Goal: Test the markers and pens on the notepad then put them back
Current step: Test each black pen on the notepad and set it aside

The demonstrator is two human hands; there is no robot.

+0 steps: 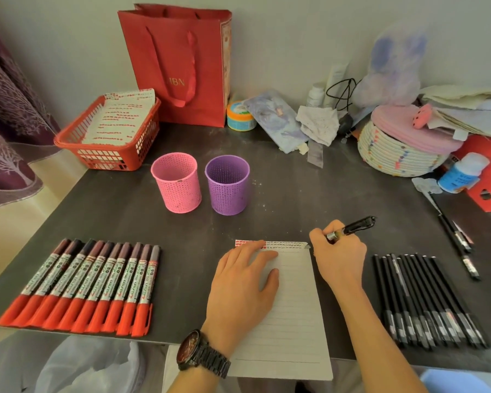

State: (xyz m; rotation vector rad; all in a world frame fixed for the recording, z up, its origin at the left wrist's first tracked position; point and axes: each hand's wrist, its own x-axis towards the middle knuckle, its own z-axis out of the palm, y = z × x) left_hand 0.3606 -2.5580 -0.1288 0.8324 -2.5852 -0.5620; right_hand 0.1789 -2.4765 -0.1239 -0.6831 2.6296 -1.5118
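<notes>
On the notepad (pixel 292 307), right hand (pixel 339 255) grips pen (pixel 352 226)

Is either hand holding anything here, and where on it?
The right hand grips a black pen near its writing end; the left hand lies flat on the notepad.

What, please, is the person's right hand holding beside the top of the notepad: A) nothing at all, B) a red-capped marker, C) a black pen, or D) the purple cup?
C: the right hand grips a black pen at the top right corner of the notepad, while the left hand lies flat on the page.
</notes>
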